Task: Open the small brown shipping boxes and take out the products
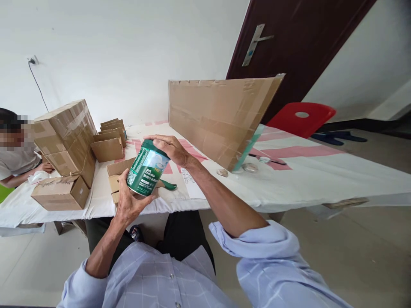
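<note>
A green can (148, 169) with a white-lettered label and a darker green lid is tilted in the air above the table's near edge. Around its lower part wrap the fingers of my left hand (131, 197), closed on it. My right hand (171, 149) grips the can's lid from above, with its fingers over the top. Just behind the can, an open cardboard box (122, 166) is partly hidden by my left hand. A green object (168, 185) with a rounded end lies on the table beside the can; its kind is unclear.
Taped cartons (64, 132) stand stacked on the left, with a smaller box (61, 193) before them. Open boxes (107, 147) line up behind. A large cardboard panel (218, 115) stands upright mid-table. Another person (19, 162) sits far left. A red chair (302, 117) is beyond the table.
</note>
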A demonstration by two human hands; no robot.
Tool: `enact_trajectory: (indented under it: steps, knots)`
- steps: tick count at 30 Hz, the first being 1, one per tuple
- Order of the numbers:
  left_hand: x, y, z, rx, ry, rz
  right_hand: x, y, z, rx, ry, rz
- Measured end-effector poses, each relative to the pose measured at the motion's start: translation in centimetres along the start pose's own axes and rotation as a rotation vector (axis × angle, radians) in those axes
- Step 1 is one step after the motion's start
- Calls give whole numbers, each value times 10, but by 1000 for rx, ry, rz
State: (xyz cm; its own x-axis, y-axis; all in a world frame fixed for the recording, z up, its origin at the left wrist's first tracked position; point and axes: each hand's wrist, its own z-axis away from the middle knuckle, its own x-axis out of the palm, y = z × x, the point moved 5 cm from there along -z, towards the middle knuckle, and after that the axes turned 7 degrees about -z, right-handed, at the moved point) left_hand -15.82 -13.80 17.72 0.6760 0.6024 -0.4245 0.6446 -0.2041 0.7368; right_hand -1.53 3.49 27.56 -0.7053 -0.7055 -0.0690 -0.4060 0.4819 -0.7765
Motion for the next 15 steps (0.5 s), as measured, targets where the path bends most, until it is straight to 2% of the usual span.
enact_trajectory:
  steps: [4,7,11,15]
  knots:
    - [-5,3,-3,5,-5,-5,-1,3,0,2,17,-20]
    - [-13,5,-10,82,13,-45,-1,8,-1,-2,46,-29]
    - [-22,5,-22,175,-24,-63,0,12,-2,-25,101,-58]
    - [-27,4,-29,171,-50,-79,3,16,-2,-20,128,-76]
